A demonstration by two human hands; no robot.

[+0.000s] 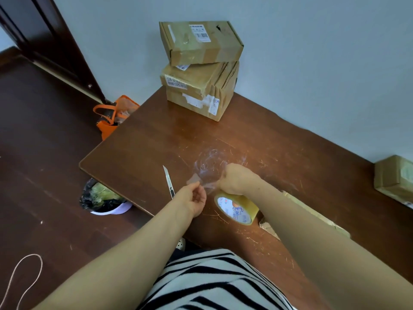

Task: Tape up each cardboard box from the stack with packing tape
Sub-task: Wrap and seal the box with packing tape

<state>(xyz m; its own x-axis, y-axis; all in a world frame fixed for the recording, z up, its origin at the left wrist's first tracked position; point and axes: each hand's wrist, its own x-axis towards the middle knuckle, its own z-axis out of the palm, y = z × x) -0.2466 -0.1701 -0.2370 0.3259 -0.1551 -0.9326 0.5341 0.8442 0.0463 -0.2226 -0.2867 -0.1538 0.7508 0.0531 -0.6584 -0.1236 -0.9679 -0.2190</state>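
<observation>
Boxes (201, 70) on table (145, 142); floor bin (120, 209) (black-lined) perhaps with green scraps (101, 193).

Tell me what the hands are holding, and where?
The left hand pinches the loose tape end. The right hand grips the tape roll at its upper rim.

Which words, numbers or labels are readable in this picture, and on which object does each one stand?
"58-4-" then blurred digits: pale label on the middle brown cardboard box.
White barcode label on the top brown cardboard box: too small to read.
White labels on the bottom brown cardboard box: blurred.
Blue and orange print inside the yellowish packing tape roll: not legible.
</observation>
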